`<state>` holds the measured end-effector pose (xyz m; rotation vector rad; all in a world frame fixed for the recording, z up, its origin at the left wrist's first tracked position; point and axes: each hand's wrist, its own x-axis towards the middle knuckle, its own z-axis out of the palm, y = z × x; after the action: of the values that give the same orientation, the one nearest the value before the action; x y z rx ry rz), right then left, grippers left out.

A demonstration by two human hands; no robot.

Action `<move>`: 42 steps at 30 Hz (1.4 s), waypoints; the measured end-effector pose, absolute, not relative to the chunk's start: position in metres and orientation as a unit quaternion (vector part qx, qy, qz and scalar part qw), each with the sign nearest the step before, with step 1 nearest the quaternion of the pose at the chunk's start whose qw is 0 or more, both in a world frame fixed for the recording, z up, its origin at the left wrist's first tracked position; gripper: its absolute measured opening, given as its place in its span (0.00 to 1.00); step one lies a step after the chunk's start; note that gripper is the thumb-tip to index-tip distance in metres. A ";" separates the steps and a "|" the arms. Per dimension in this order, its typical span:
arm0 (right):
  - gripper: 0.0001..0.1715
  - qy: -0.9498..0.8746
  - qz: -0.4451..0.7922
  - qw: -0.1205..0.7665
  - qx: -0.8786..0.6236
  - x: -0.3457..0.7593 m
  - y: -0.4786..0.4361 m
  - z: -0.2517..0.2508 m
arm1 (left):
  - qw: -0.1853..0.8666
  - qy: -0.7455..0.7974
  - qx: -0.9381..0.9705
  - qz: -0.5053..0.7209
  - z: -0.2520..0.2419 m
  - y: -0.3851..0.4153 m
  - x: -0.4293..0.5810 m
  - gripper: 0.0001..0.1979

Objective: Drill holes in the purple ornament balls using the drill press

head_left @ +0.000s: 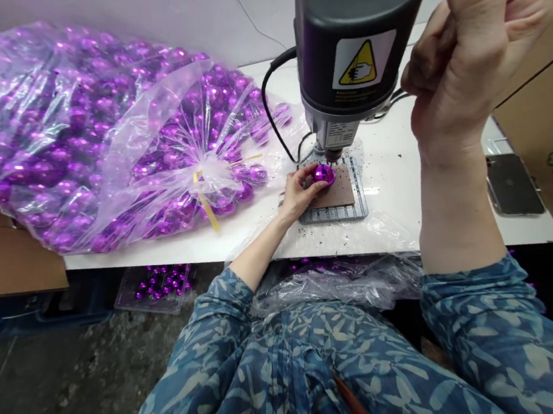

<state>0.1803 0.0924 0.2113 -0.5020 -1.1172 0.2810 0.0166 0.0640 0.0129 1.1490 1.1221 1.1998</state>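
Observation:
My left hand (300, 194) pinches a shiny purple faceted ball (323, 174) between thumb and fingers. The ball rests on a brown board (339, 194) lying on the grey slotted metal base (362, 206) of a bench drill press (358, 9). Directly above the ball are the drill's chuck and bit (333, 155), the tip close to or touching its top; I cannot tell which. Raised at the right of the drill's black housing, my right hand (482, 40) is closed in a fist. Whatever its fingers are wrapped round is hidden.
A large clear plastic bag (96, 135) full of purple balls covers the left of the white table (395, 186). A phone (513, 184) lies at the right, beside a cardboard box (551, 106). Dark chips surround the base. A bin (153, 292) of balls stands below.

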 end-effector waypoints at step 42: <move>0.45 -0.509 0.029 0.846 -0.158 0.186 0.067 0.144 | 0.522 0.426 0.543 0.501 0.002 0.047 0.030 0.24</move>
<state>0.1855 0.0674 0.1442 -0.3337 -1.0738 0.0606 0.0303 0.0471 0.0021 1.3015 1.0216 1.2004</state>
